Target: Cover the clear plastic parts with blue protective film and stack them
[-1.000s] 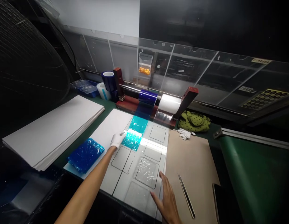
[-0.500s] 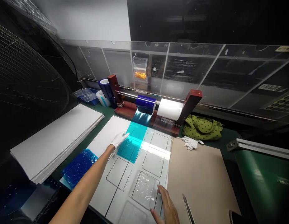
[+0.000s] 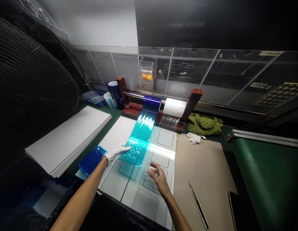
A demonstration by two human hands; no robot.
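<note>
My left hand (image 3: 115, 153), in a white glove, lies flat at the left edge of a teal protective film (image 3: 136, 150), fingers together and touching it. The film runs from a dark blue film roll (image 3: 152, 102) on a red-ended roller stand (image 3: 161, 117) down over a white panel (image 3: 163, 144) marked with rounded-square outlines. Its lower part is wrinkled. My bare right hand (image 3: 158, 175) hovers with its fingers apart over a crumpled clear film piece (image 3: 152, 178) on the panel. It holds nothing. A white film roll (image 3: 174, 107) sits beside the blue roll.
Crumpled blue film (image 3: 92, 160) lies left of my left hand, near a stack of white sheets (image 3: 67, 138). Right of the panel lie a tan board (image 3: 204, 163) with steel tweezers (image 3: 198, 203), and a phone (image 3: 238, 211). A fan (image 3: 26, 80) stands far left; an acrylic partition (image 3: 187, 73) runs behind.
The teal film has gone from smooth to wrinkled near its lower end. My right hand has moved up from the panel's lower edge onto the clear film. My left hand has shifted slightly left.
</note>
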